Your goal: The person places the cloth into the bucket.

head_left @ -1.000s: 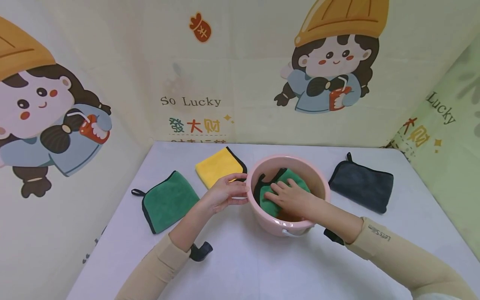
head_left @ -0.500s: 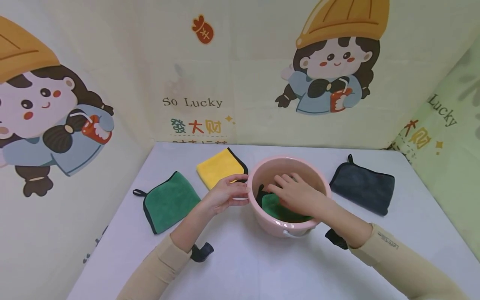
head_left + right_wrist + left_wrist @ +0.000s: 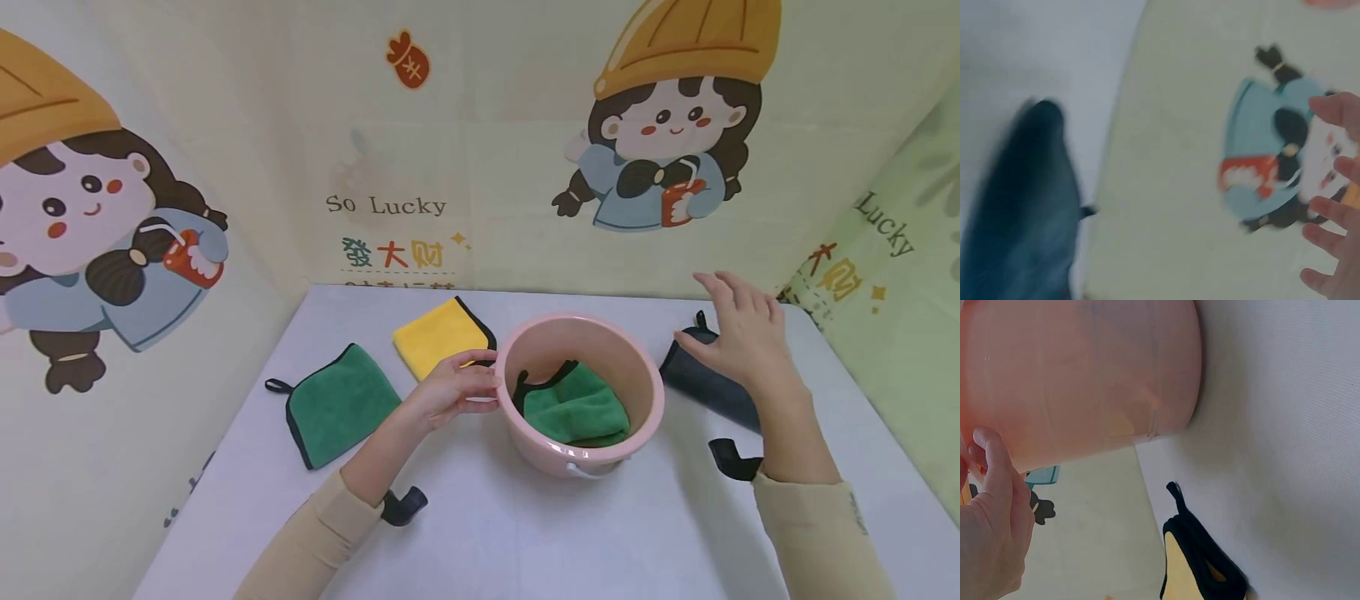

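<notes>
My left hand [image 3: 459, 387] holds the left rim of a pink bucket [image 3: 540, 457]; in the left wrist view its fingers [image 3: 999, 464] bend at the rim. Inside the bucket lies a crumpled green cloth [image 3: 577, 404] with black edging. My right hand [image 3: 742, 337] is spread and holds nothing, above a dark grey cloth [image 3: 701, 379] that it partly hides in the head view. The right wrist view has this dark cloth [image 3: 1029, 212] blurred at the left and the spread fingers [image 3: 1332, 212] at the right edge.
A folded yellow cloth [image 3: 438, 333] lies behind my left hand. Further left is a flat green cloth [image 3: 341, 408] with a black loop. The bucket's white handle [image 3: 588, 472] hangs at the front. A printed curtain [image 3: 510, 167] rises behind the white table [image 3: 487, 533].
My right hand has let go of the green cloth, come out of the bucket and moved right, over the dark grey cloth. The left hand has stayed at the rim.
</notes>
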The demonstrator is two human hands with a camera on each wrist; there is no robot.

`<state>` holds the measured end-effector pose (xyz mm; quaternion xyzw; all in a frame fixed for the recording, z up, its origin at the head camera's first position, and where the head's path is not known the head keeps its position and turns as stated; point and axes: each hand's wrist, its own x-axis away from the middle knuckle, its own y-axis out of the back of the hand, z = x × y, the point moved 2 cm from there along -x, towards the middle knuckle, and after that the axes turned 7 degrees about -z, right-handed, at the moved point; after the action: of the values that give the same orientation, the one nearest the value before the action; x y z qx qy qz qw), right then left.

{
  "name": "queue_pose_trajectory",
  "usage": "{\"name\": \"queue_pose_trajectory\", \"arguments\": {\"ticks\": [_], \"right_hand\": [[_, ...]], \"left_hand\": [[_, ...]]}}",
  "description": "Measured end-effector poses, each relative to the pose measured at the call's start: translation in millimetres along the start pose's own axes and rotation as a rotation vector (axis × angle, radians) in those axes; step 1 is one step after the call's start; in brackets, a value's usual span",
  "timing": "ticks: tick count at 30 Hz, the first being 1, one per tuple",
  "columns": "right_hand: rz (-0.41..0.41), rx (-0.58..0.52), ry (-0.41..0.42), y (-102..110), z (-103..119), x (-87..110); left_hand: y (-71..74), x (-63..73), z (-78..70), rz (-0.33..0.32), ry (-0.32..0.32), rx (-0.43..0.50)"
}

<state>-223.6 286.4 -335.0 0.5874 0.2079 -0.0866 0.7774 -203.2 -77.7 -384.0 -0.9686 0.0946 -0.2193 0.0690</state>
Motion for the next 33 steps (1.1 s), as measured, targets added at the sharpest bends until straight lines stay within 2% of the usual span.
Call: {"name": "queue_pose_trajectory", "arguments": {"ticks": [3,6,13,17,24,33], "right_hand": [[0.050,0.023,-0.095,-8,-32,11.2],[0.113,0.054,-0.157,-20,-57,24.0],[0.282,0.081,-0.217,-46,-95,53.0],[0.360,0.045,-0.254,-57,-104,61.6],[0.437,0.023,-0.321,-72,-114,68.8],[0.438,0.011,-0.364,-81,-116,71.1]], "left_hand": [[-1.0,-0.8,-0.3,0.008,-0.005,-0.005],[-0.9,-0.6,-0.9,0.018,-0.012,-0.006],[-1.3,0.7,-1.5,0.023,-0.018,-0.008],[-1.2,1.0,-1.7,0.011,-0.018,-0.014],[-1.4,0.6,-1.4,0.021,-0.010,-0.008],[-1.5,0.8,-0.8,0.019,-0.014,-0.006]]}}
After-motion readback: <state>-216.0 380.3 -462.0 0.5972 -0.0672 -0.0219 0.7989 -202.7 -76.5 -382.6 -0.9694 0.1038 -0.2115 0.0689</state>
